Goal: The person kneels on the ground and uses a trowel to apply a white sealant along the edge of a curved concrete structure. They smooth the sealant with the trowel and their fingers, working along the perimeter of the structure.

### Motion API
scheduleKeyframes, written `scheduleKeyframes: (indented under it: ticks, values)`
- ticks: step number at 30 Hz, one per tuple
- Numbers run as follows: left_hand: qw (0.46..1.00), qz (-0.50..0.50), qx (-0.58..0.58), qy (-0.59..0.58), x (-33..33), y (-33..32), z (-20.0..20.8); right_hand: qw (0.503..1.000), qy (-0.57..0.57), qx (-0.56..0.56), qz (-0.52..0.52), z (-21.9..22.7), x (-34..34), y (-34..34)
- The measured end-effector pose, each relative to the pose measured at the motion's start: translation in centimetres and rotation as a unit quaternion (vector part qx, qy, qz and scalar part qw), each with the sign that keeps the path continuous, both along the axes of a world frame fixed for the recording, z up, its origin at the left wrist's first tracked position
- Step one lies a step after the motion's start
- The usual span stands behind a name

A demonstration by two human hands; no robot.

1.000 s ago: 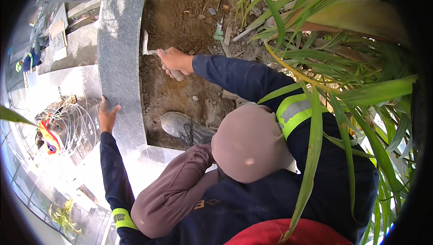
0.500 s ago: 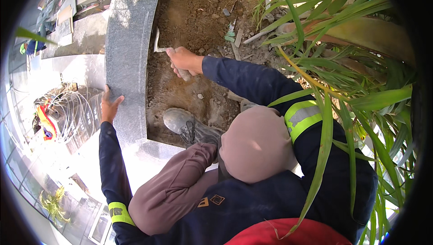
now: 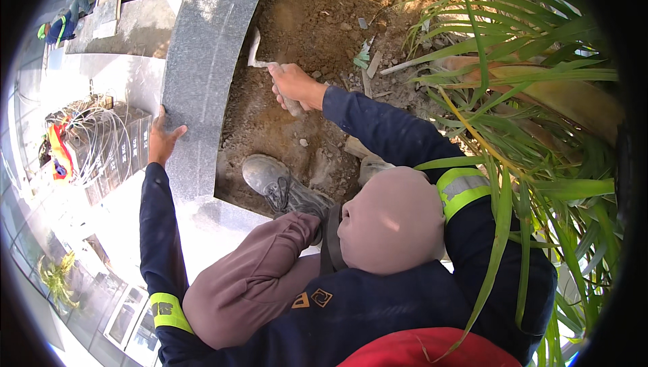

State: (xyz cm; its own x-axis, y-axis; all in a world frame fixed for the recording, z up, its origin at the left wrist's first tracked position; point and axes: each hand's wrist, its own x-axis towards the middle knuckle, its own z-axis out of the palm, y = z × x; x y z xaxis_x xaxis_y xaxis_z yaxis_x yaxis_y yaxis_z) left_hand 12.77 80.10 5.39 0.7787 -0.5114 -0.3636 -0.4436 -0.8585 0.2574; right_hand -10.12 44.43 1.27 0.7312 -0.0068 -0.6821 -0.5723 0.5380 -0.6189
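Note:
My left hand (image 3: 163, 141) lies on the outer left edge of a long grey stone slab (image 3: 202, 70), thumb and fingers apart, holding nothing loose. My right hand (image 3: 297, 87) is wrapped round the dusty handle of a trowel (image 3: 254, 55). The trowel's thin blade shows almost edge-on, close beside the slab's right edge and over brown soil (image 3: 287, 26). Whether the blade touches the slab or soil, I cannot tell.
My dusty grey shoe (image 3: 270, 176) stands on the soil. Palm fronds (image 3: 513, 117) crowd the right side, above my right arm. Wood scraps (image 3: 375, 63) lie in the dirt. Beyond the slab are stacked boxes (image 3: 121, 147) with white strapping and another person (image 3: 62, 28) far left.
The whole view has turned slightly, with the slab's far end now further right. Both hands keep about the same places on the slab and the trowel.

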Motion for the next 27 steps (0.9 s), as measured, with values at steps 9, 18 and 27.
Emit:
scheduleKeyframes:
  ticks: [9, 18, 27]
  values:
    - [0.999, 0.022, -0.029, 0.017, -0.5, -0.4, -0.3, 0.977, -0.024, -0.172, 0.120, -1.7, -3.0, 0.0]
    - [1.000, 0.011, -0.009, -0.020, -0.2, 0.7, -0.4, 0.954, 0.000, -0.295, 0.054, -0.6, -3.2, -12.2]
    - [0.999, 0.020, -0.034, -0.006, -0.4, 0.6, -1.1, 0.809, -0.101, -0.558, 0.154, -3.2, 1.8, -14.2]
